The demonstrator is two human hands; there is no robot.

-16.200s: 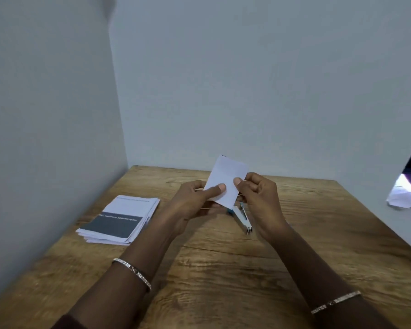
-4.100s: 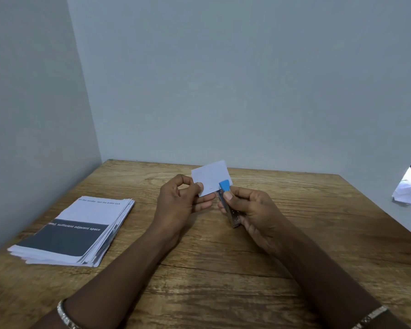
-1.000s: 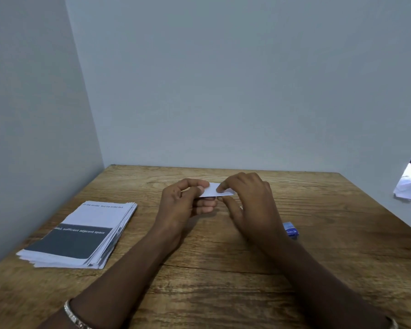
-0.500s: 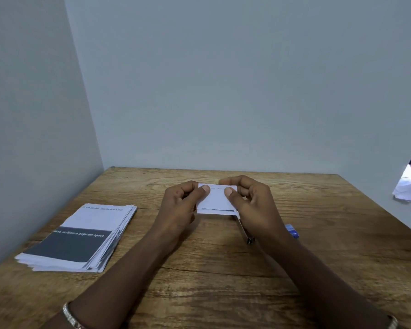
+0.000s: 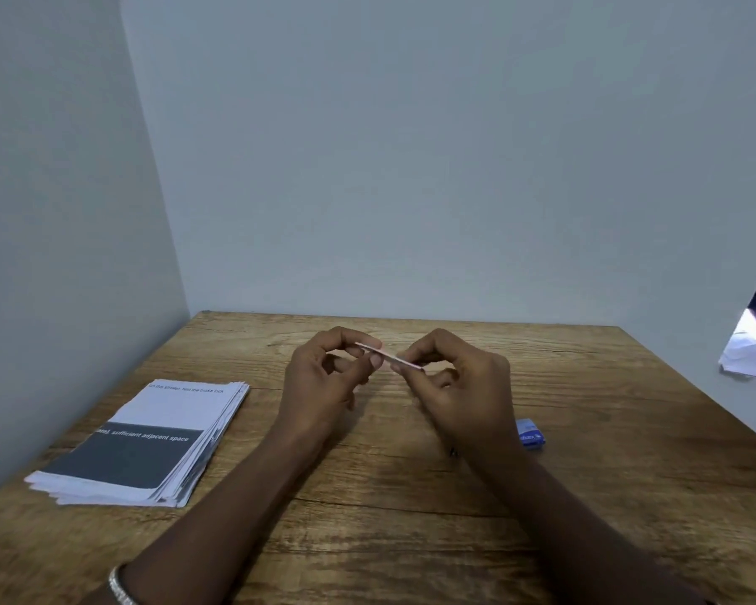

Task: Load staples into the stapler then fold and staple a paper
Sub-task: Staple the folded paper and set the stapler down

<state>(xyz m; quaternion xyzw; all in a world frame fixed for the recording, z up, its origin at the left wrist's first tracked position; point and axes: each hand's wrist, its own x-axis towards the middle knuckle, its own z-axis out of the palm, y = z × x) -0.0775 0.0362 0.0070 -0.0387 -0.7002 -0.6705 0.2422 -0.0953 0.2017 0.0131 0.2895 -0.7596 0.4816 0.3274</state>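
Note:
Both hands hold a small folded white paper above the middle of the wooden table. The paper is turned nearly edge-on, so only a thin strip shows. My left hand pinches its left end between thumb and fingers. My right hand pinches its right end. The stapler lies on the table under my right forearm; only a small dark tip shows. A small blue staple box lies just right of my right wrist.
A stack of printed sheets with a dark band lies at the table's left side. Grey walls close off the left and the back. Crumpled white paper shows past the right wall's edge.
Half a second ago the folded paper faced me flat between both hands; it has since been tipped to nearly edge-on. Four seconds ago my right hand held the stapler, which now lies on the table.

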